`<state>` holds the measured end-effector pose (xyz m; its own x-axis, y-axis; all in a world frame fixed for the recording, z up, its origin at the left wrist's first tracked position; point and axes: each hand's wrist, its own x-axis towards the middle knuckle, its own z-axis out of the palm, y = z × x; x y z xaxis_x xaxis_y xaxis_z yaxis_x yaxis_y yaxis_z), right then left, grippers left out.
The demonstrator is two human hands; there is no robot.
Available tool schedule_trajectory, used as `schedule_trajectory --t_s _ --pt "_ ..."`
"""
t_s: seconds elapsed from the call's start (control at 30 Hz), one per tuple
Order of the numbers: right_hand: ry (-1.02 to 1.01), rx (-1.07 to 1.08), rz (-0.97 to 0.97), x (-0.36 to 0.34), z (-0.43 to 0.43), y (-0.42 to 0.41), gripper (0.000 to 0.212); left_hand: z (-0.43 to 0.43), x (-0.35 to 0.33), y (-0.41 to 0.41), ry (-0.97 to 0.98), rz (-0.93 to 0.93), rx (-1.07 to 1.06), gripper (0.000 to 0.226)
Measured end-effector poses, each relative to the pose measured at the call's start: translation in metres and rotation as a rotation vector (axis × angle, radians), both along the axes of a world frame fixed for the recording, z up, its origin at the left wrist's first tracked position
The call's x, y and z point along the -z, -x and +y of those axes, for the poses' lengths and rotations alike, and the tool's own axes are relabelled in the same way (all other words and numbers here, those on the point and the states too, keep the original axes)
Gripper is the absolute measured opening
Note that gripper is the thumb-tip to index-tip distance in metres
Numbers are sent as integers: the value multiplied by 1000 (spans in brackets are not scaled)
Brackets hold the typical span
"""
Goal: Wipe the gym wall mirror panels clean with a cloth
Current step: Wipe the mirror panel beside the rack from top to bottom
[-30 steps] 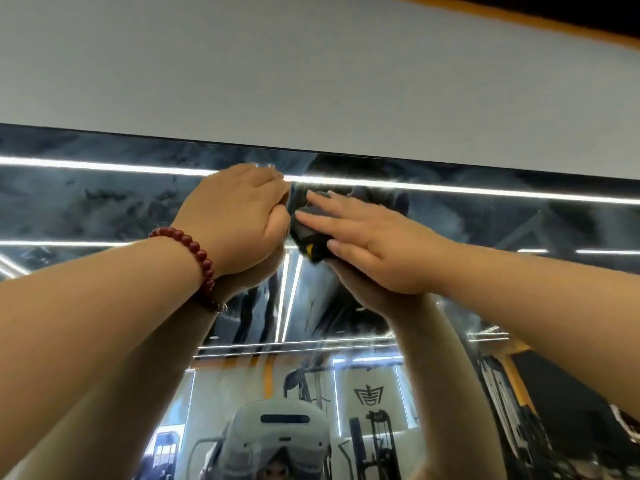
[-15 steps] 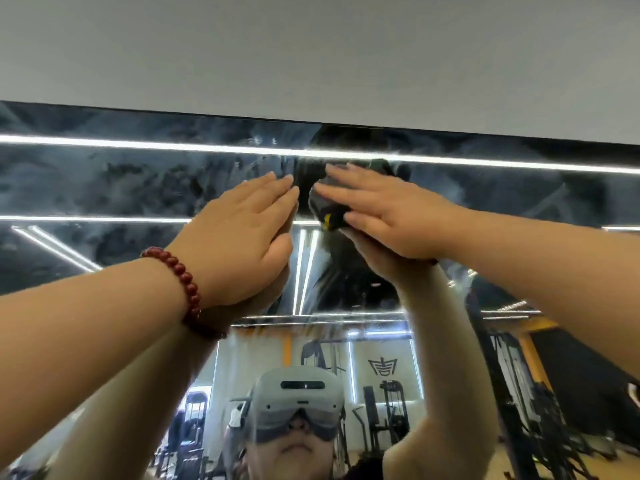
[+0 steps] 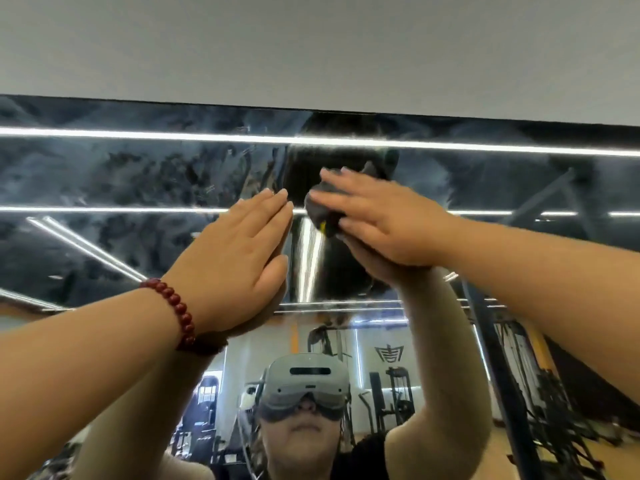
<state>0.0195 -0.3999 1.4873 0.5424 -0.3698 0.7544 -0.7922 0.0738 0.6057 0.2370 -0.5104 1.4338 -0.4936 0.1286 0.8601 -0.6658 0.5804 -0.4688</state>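
One mirror (image 3: 138, 188) fills the far wall, smeared across its upper band to the left. A dark cloth (image 3: 320, 211) is pressed flat against it under the right hand (image 3: 377, 220), fingers straight. Just left, the left hand (image 3: 232, 258) is laid open-palmed on the glass, holding nothing.

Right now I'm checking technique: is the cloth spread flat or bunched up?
Bunched up. The dark cloth shows as a small wad under the right hand, pressed against the mirror.
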Motion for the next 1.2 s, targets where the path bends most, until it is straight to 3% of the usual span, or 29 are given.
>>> schedule_trajectory --t_s 0.07,0.1,0.27,0.33,0.4,0.5,0.57,0.63,0.73,0.8,0.83,1.0,1.1,1.2 --pt "81 25 -223 -26 1 -1 50 1 4 1 -15 4 8 85" --pt "89 27 -214 -24 0 -2 50 1 4 1 -14 4 10 85" --pt "-117 -42 286 63 -4 16 48 5 -9 4 34 14 15 83" --pt "-122 -25 308 51 6 26 49 9 -17 10 28 6 1 86" --pt "-37 -6 104 13 12 32 50 12 -28 19 29 3 -28 85" --pt "158 12 -357 -46 22 48 51 17 -49 33 13 44 -39 77" --pt "264 -22 -509 -56 23 57 50 19 -62 39 -2 65 -47 77" --pt "239 -17 -415 -39 20 59 51 19 -70 42 -11 65 -69 79" --pt "19 -74 25 12 16 49 49 20 -73 42 3 71 -86 82" --pt "-81 -27 184 11 23 53 49 24 -74 42 6 86 -70 83" --pt "-49 -11 161 -5 25 59 49 25 -77 43 6 90 -62 82" --pt "222 -20 -451 -108 33 77 50 26 -103 52 -41 87 -90 75" --pt "227 -30 -332 -96 26 70 50 23 -108 55 -27 98 -95 76" --pt "14 -35 -27 -48 26 68 48 22 -107 57 -15 105 -87 86"
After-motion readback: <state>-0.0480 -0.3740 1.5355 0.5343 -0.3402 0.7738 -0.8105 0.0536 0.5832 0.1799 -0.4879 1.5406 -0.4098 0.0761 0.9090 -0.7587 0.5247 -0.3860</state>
